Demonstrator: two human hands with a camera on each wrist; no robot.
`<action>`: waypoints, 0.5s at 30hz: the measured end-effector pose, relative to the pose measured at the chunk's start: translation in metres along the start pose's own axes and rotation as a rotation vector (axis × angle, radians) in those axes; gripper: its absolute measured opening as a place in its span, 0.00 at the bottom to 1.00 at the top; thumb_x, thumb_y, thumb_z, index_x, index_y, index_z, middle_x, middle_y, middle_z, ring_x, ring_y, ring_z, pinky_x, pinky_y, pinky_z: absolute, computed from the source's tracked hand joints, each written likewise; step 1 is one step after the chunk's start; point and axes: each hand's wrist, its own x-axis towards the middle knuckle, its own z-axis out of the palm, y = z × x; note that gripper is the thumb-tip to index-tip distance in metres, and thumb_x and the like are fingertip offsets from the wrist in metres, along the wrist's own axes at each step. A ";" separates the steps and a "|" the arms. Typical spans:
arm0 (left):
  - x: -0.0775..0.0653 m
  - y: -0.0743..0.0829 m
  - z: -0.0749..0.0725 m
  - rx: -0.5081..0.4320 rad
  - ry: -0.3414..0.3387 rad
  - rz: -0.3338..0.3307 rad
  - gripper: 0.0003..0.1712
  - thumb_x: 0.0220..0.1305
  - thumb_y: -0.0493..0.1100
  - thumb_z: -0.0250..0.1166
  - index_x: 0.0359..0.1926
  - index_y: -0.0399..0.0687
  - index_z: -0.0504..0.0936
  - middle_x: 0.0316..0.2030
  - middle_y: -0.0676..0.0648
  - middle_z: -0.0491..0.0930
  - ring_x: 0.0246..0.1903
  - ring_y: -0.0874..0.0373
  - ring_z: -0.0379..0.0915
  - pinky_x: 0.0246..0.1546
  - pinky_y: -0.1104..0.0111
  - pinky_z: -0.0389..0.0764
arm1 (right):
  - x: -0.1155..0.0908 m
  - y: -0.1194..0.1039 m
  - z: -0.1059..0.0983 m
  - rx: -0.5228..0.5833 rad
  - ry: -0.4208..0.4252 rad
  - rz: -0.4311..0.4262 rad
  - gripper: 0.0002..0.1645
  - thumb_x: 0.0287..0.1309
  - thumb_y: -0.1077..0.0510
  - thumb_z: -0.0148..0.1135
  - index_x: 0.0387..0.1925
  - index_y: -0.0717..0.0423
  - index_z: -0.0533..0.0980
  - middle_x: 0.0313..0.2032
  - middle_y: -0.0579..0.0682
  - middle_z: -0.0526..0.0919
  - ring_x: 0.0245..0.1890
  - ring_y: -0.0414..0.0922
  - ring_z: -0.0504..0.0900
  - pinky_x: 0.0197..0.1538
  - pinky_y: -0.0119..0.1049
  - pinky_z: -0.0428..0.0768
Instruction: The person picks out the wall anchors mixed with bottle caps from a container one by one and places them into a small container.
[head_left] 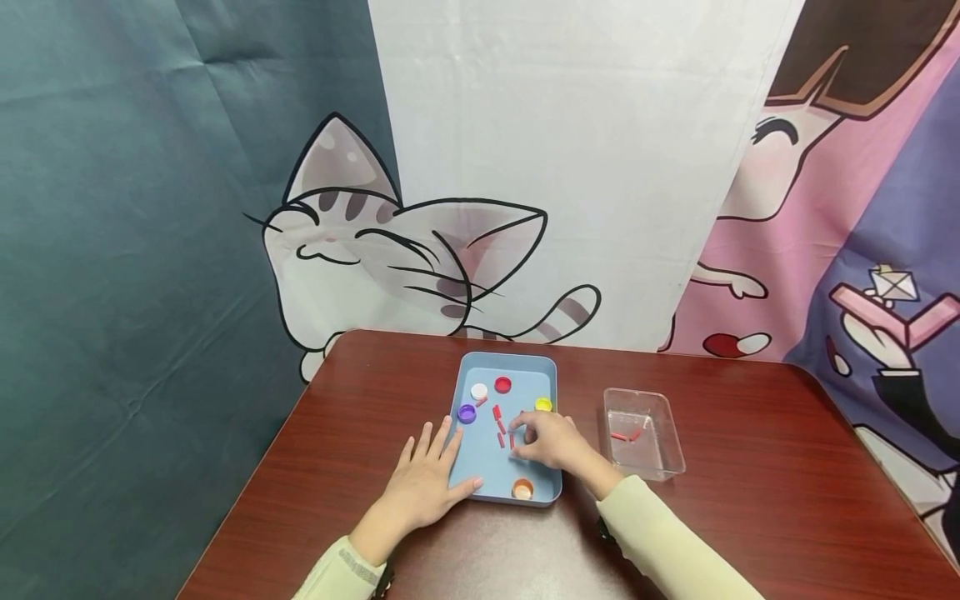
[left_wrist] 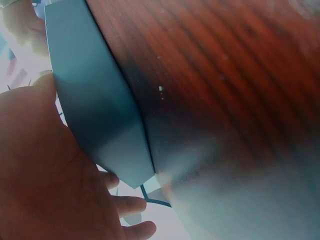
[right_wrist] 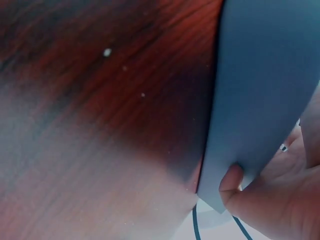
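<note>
A light blue tray (head_left: 488,475) lies on the table with several short red sticks (head_left: 501,427) near its middle. My right hand (head_left: 553,439) is over the tray's right side, its fingers bent downward. Its thumb and forefinger stand apart around one red stick (head_left: 512,440). In the right wrist view a bent finger (right_wrist: 232,184) shows beside the tray wall (right_wrist: 260,90); the fingertips at the stick are hidden there. My left hand (head_left: 423,482) rests spread along the tray's left edge, thumb at the near left corner. The left wrist view shows its palm (left_wrist: 40,165) beside the tray wall (left_wrist: 90,85).
Inside the tray are small round caps: white (head_left: 479,391), red (head_left: 503,384), purple (head_left: 467,413), yellow (head_left: 543,404) and orange (head_left: 522,488). A clear plastic box (head_left: 652,467) holding red pieces (head_left: 626,436) stands right of the tray on the brown wooden table (head_left: 757,467).
</note>
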 end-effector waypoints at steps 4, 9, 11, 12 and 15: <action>-0.001 0.000 0.000 0.006 0.007 0.006 0.52 0.68 0.76 0.50 0.80 0.48 0.55 0.80 0.42 0.46 0.77 0.35 0.42 0.72 0.38 0.50 | 0.001 0.000 0.005 -0.005 0.004 0.016 0.19 0.47 0.49 0.81 0.42 0.43 0.85 0.21 0.37 0.74 0.24 0.37 0.71 0.36 0.40 0.61; -0.001 0.001 0.000 0.008 0.015 0.011 0.51 0.69 0.75 0.51 0.79 0.47 0.56 0.80 0.42 0.47 0.77 0.34 0.43 0.72 0.38 0.51 | 0.001 -0.003 0.005 -0.028 0.000 0.029 0.19 0.47 0.48 0.81 0.43 0.44 0.86 0.21 0.37 0.75 0.25 0.37 0.72 0.37 0.41 0.62; -0.002 0.001 0.000 0.007 0.018 0.012 0.51 0.69 0.74 0.51 0.79 0.47 0.56 0.80 0.42 0.47 0.77 0.34 0.43 0.72 0.38 0.51 | 0.001 -0.004 0.005 -0.042 -0.002 0.034 0.20 0.47 0.48 0.81 0.43 0.44 0.86 0.21 0.37 0.75 0.25 0.37 0.72 0.38 0.41 0.62; -0.002 0.001 0.000 0.010 0.018 0.011 0.51 0.69 0.74 0.51 0.79 0.47 0.56 0.80 0.42 0.47 0.77 0.34 0.43 0.72 0.38 0.51 | 0.001 -0.004 0.005 -0.050 -0.001 0.034 0.20 0.47 0.48 0.82 0.43 0.44 0.86 0.22 0.37 0.75 0.25 0.37 0.73 0.37 0.41 0.62; -0.002 0.001 0.000 0.012 0.016 0.011 0.52 0.69 0.75 0.50 0.79 0.47 0.56 0.80 0.42 0.47 0.77 0.35 0.44 0.72 0.38 0.51 | 0.001 -0.005 0.005 -0.058 0.000 0.041 0.19 0.46 0.49 0.82 0.42 0.44 0.86 0.21 0.37 0.76 0.26 0.37 0.73 0.36 0.40 0.63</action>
